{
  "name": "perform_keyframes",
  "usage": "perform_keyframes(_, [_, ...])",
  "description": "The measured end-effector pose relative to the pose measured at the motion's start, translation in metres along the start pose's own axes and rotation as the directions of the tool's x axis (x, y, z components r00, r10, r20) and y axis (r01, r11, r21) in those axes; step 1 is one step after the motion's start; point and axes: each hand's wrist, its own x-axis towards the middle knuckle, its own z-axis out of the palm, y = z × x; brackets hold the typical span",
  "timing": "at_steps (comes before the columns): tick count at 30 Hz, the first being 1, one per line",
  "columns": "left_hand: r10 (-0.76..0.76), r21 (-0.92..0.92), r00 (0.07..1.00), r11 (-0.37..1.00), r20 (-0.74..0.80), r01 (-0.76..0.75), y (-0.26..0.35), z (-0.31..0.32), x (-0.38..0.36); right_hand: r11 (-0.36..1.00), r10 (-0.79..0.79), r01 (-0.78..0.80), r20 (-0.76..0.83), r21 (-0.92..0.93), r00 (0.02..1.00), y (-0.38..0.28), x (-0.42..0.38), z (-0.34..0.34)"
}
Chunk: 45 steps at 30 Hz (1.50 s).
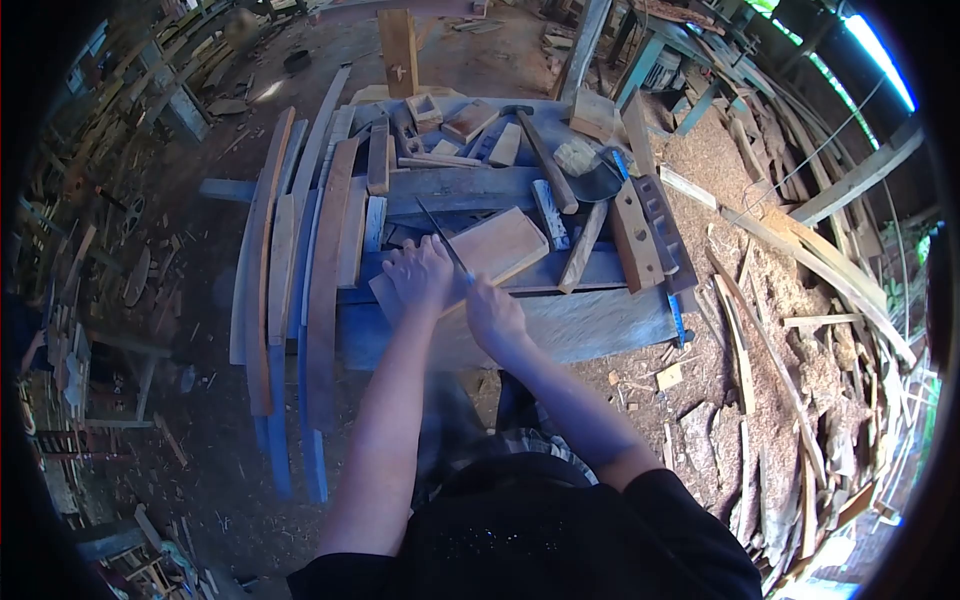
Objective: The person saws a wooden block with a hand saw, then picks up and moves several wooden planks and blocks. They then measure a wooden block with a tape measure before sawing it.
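Note:
A flat reddish-brown board [500,246] lies at a slant on the workbench [520,320]. My left hand [422,272] presses down on its left part, fingers spread out over the wood. In my right hand [495,315], closed in a fist, is a slim pointed tool with a dark blade [443,236]. The blade runs up and left across the board, close beside my left fingertips. Its handle is mostly hidden inside my fist. A hammer [545,160] lies behind the board, and a blue-and-white worn stick [551,214] rests near its right end.
Long planks [325,290] lean along the bench's left side. Wood blocks [470,120] clutter the back, and a dark round dish [595,185] sits at the right. A wooden block with holes [635,235] stands by the right edge. Wood shavings [750,330] cover the floor there.

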Motion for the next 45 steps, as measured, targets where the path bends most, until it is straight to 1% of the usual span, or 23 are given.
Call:
perform_keyframes(4, [-0.009,-0.002,0.999,1.000,0.049,0.009,-0.003,0.001,-0.003,0.998,0.061,-0.061,0.050,0.003,0.997,-0.008,0.007,-0.008])
perform_keyframes(6, [0.011,-0.007,0.998,1.000,-0.065,-0.012,-0.001,0.001,-0.003,0.999,0.032,-0.035,0.122,0.022,0.992,0.000,-0.015,-0.026])
perform_keyframes(7, [0.007,-0.014,0.997,1.000,-0.072,-0.008,-0.001,0.001,0.000,0.999,0.027,-0.029,0.117,0.014,0.993,-0.001,-0.017,-0.025])
perform_keyframes(9, [0.014,-0.006,0.996,1.000,-0.086,-0.015,-0.001,0.003,-0.003,0.992,0.115,-0.120,0.154,0.025,0.981,-0.001,-0.024,-0.022])
perform_keyframes(10, [0.020,-0.006,0.996,1.000,-0.082,-0.020,0.000,0.004,-0.003,0.995,0.081,-0.086,0.089,0.056,0.993,-0.002,-0.019,-0.014])
perform_keyframes(13, [0.011,0.016,1.000,1.000,-0.029,-0.011,-0.002,0.004,0.000,0.998,0.052,-0.054,0.052,0.034,0.997,-0.008,0.007,-0.006])
perform_keyframes(15, [0.025,0.013,0.996,1.000,-0.080,-0.024,-0.004,0.008,-0.002,0.998,0.028,-0.033,0.079,0.060,0.996,0.001,-0.007,-0.015])
perform_keyframes(17, [0.014,0.010,0.997,1.000,-0.079,-0.014,-0.001,0.004,-0.003,0.997,0.001,-0.007,0.090,0.076,0.996,0.001,-0.019,-0.026])
perform_keyframes(19, [0.000,0.007,0.998,1.000,-0.066,0.000,0.000,0.005,-0.001,0.991,0.133,-0.133,0.152,-0.006,0.979,0.000,-0.032,-0.026])
perform_keyframes(20, [0.005,0.006,0.999,1.000,-0.047,-0.005,-0.001,0.005,-0.001,0.990,0.139,-0.140,0.156,0.001,0.978,-0.002,-0.027,-0.025])
perform_keyframes(22, [0.022,0.015,0.999,1.000,-0.030,-0.022,-0.001,0.001,-0.002,1.000,-0.008,0.006,0.089,0.028,0.996,-0.008,-0.002,-0.028])
perform_keyframes(24, [-0.003,0.016,0.998,1.000,0.059,0.002,0.001,-0.006,-0.002,1.000,-0.012,0.011,0.074,0.009,0.997,-0.012,0.019,-0.024])
perform_keyframes(26, [0.009,0.022,1.000,1.000,0.027,-0.010,-0.005,0.003,-0.001,1.000,-0.016,0.017,0.061,-0.013,0.998,-0.013,0.020,-0.020])
perform_keyframes(28, [0.006,0.007,1.000,1.000,-0.022,-0.006,-0.005,0.008,-0.001,0.999,-0.049,0.051,0.085,-0.016,0.995,-0.013,-0.012,-0.045])
perform_keyframes(29, [0.005,-0.002,1.000,1.000,-0.025,-0.005,-0.004,0.008,0.002,0.998,-0.049,0.051,0.082,-0.024,0.995,-0.011,-0.012,-0.040])
perform_keyframes(31, [-0.004,-0.001,1.000,1.000,0.007,0.004,-0.002,0.003,0.000,0.998,0.049,-0.053,0.112,0.033,0.993,-0.006,-0.014,-0.030])
perform_keyframes(33, [-0.008,0.005,0.999,1.000,0.036,0.008,0.003,-0.002,-0.002,0.998,0.054,-0.055,0.138,0.005,0.989,-0.010,0.007,-0.027])
perform_keyframes(35, [-0.030,0.025,0.999,0.999,0.034,0.029,0.001,-0.004,0.000,1.000,0.024,-0.023,0.153,-0.012,0.988,-0.015,0.017,-0.026])
perform_keyframes(37, [-0.003,-0.017,0.999,1.000,0.040,0.004,-0.004,0.002,0.002,0.993,-0.099,0.103,0.084,-0.049,0.992,-0.007,0.013,-0.021])
perform_keyframes(39, [0.014,0.000,1.000,1.000,-0.021,-0.014,-0.003,-0.001,-0.002,0.989,-0.133,0.137,0.080,-0.052,0.988,0.007,-0.011,-0.016])
perform_keyframes(41, [-0.016,-0.023,0.999,1.000,-0.042,0.015,-0.002,0.000,0.000,0.993,0.116,-0.113,0.185,-0.025,0.976,-0.004,-0.022,-0.035])
perform_keyframes(43, [-0.032,-0.051,0.998,0.998,-0.056,0.029,0.001,0.002,-0.002,0.997,0.078,-0.075,0.147,-0.028,0.986,-0.006,-0.012,-0.027])
perform_keyframes(45, [-0.027,-0.077,0.999,0.997,-0.019,0.025,-0.001,0.000,-0.002,0.999,0.037,-0.035,0.103,-0.019,0.994,-0.009,-0.001,-0.019])
